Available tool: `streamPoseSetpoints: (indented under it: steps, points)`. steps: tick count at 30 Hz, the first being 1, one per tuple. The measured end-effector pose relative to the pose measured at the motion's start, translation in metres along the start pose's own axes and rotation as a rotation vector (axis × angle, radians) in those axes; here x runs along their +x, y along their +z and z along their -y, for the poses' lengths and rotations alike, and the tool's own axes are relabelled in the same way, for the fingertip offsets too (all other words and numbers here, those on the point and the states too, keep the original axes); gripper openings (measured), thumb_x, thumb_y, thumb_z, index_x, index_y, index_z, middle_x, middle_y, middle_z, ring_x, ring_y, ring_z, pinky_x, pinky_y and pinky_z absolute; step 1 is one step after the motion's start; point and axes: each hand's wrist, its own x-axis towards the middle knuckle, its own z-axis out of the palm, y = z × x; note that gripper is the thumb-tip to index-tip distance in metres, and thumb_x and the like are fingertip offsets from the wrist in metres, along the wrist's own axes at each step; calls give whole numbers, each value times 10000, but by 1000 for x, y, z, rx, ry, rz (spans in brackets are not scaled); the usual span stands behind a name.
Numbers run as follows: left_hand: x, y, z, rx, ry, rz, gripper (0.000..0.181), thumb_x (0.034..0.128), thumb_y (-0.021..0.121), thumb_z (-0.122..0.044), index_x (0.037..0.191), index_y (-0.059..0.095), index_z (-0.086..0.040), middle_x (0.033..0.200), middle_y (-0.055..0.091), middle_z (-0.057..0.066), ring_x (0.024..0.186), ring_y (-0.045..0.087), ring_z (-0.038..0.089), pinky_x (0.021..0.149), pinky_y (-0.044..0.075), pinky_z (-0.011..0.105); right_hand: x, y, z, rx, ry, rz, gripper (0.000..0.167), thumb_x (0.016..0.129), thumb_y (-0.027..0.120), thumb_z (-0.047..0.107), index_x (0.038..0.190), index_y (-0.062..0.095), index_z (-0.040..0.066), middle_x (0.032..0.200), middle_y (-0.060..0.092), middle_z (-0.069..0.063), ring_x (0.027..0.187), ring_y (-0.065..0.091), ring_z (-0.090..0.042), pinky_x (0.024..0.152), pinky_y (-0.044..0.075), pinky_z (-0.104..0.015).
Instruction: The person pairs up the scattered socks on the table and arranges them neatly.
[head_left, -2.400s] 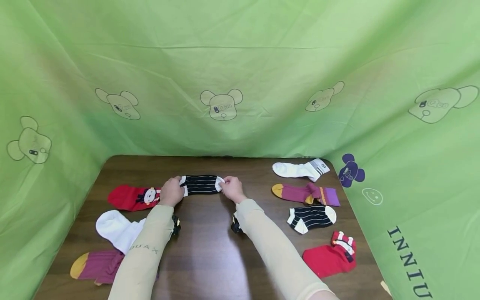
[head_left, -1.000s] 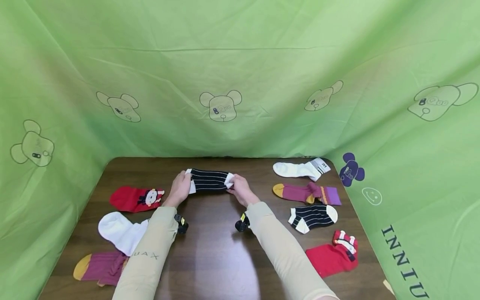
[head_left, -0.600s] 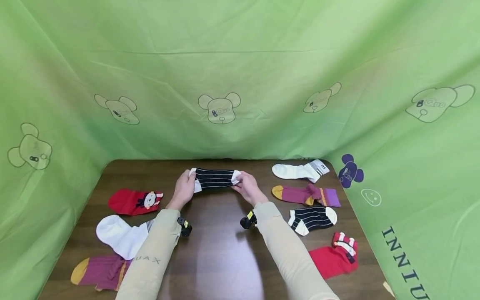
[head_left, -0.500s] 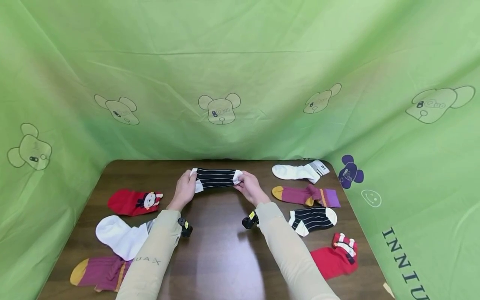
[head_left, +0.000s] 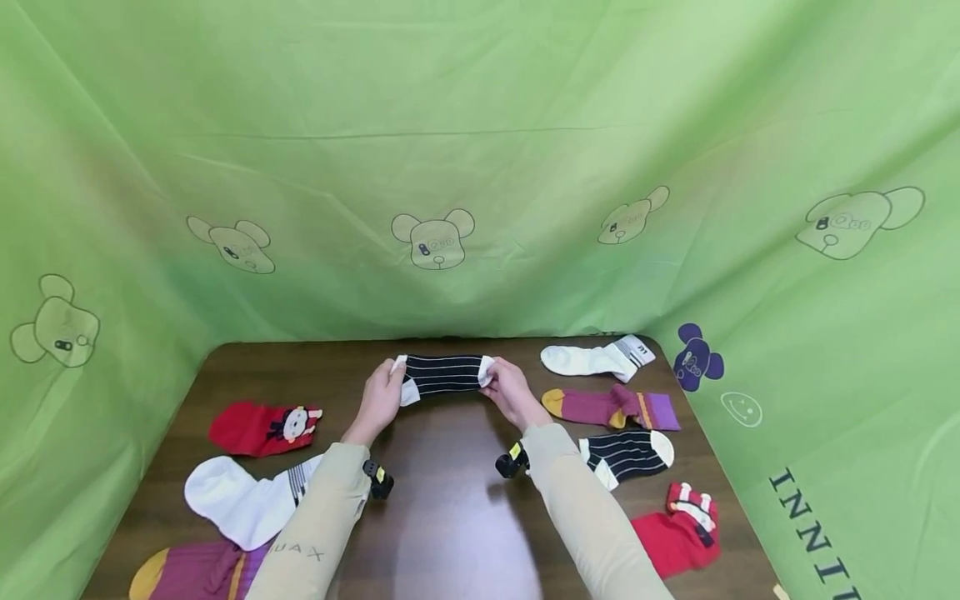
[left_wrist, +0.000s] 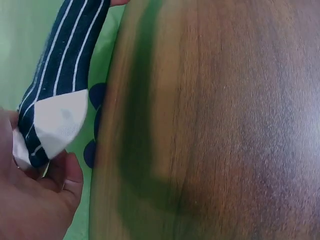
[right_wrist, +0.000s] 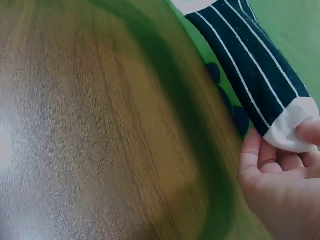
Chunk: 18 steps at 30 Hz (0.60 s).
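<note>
A black sock with white stripes (head_left: 444, 374) is stretched sideways between both hands near the table's back edge. The left hand (head_left: 381, 398) pinches its white cuff end, beside the white heel. The right hand (head_left: 513, 393) grips the white toe between thumb and fingers. In the left wrist view the striped sock (left_wrist: 65, 55) hangs above the table, its cuff in the left hand (left_wrist: 40, 200). In the right wrist view the sock (right_wrist: 250, 60) runs up and away from the right hand (right_wrist: 285, 185), whose thumb presses on the toe.
On the left of the table (head_left: 450, 517) lie a red sock (head_left: 255, 428), a white sock (head_left: 243, 504) and a purple sock (head_left: 198, 571). Along the right lie white (head_left: 588, 360), purple (head_left: 592, 406), black striped (head_left: 630, 454) and red (head_left: 667, 542) socks. Green cloth (head_left: 450, 100) hangs around.
Both hands have lifted the striped sock off the table and shifted it to the right, holding it stretched. The head view has tilted up a little, so everything sits lower.
</note>
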Motion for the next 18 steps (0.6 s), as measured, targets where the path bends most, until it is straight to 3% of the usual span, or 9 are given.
streamPoseSetpoints:
  steps: [6,11,18]
  points:
    - [-3,4,2,-49,12,-15,205,1037,562,-183,1025,673,-11,899,632,126,846,539,276,762,419,377,-2,-8,1,-44,-35,3,140,926,424,-66,961,531,16,1118,550,-205,929,579,-213,942,467,-421]
    - [-5,6,3,-79,5,6,240,1056,517,-124,1160,670,28,1018,675,161,905,564,283,804,441,388,-4,-14,3,-62,-75,-36,181,898,459,-130,951,587,-13,1001,571,-131,827,587,-158,883,512,-368]
    - [-5,10,6,-83,29,-115,172,1006,642,-139,1081,714,-3,796,646,75,712,535,206,649,420,299,-4,-23,7,-64,-115,-119,171,899,531,-174,1021,622,-97,987,614,-156,796,652,-171,860,568,-354]
